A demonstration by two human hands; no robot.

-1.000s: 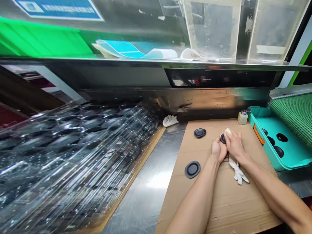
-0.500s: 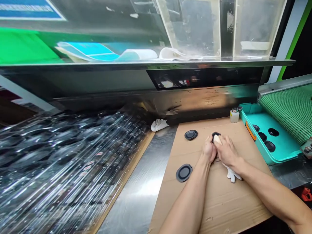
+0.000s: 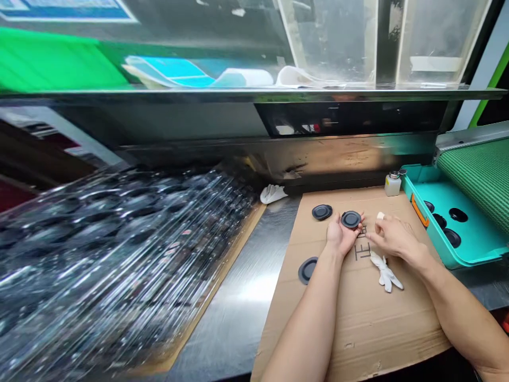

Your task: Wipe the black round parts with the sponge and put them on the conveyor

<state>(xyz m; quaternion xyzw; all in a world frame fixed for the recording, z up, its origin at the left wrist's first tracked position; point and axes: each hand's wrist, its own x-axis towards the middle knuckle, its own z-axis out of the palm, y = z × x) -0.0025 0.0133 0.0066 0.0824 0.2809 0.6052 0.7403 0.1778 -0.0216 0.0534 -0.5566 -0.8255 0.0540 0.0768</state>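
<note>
Plainly, the round black part [image 3: 351, 219] faces upward.

The round piece [image 3: 351, 219] over there is dark grey with a blackish ring; the small pad [image 3: 380, 215] near it, creamy white. Brown cardboard [image 3: 358, 329] carries black strokes [image 3: 361, 252]. I see a turquoise bin [image 3: 439, 241], its clasp [image 3: 420, 210] orange, a white glove [image 3: 385, 272], a finely gridded green belt [image 3: 477, 170], a silvery desk [image 3: 254, 286].

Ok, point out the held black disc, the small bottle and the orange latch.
Held black disc [image 3: 351, 219]: head view, middle of its face.
Small bottle [image 3: 392, 185]: head view, its body.
Orange latch [image 3: 419, 210]: head view, its outer face.
</note>
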